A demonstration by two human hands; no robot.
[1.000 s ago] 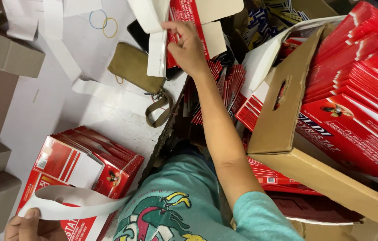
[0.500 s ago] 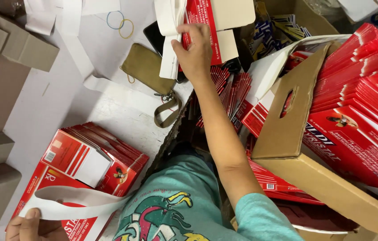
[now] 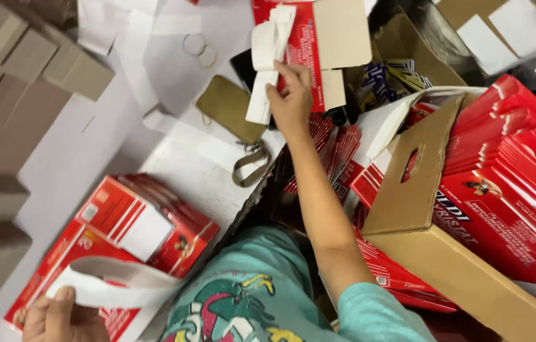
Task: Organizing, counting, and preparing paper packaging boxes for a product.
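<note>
Crowding right hand [image 3: 291, 101]: red cartons [image 3: 509, 183]; pouch [image 3: 230, 116]

A white floor [image 3: 59, 164] covers the left and middle of the scene, lit evenly with soft shadows. Plain brown cardboard boxes [image 3: 24, 69] line the far left — more of them blur at the near left edge. Two rubber bands [image 3: 199, 52] lie far off on the white surface, near an olive pouch [image 3: 230, 117]. On the right stands an open brown carton [image 3: 420, 209] — red flat packs [image 3: 509, 183] fill it.
</note>
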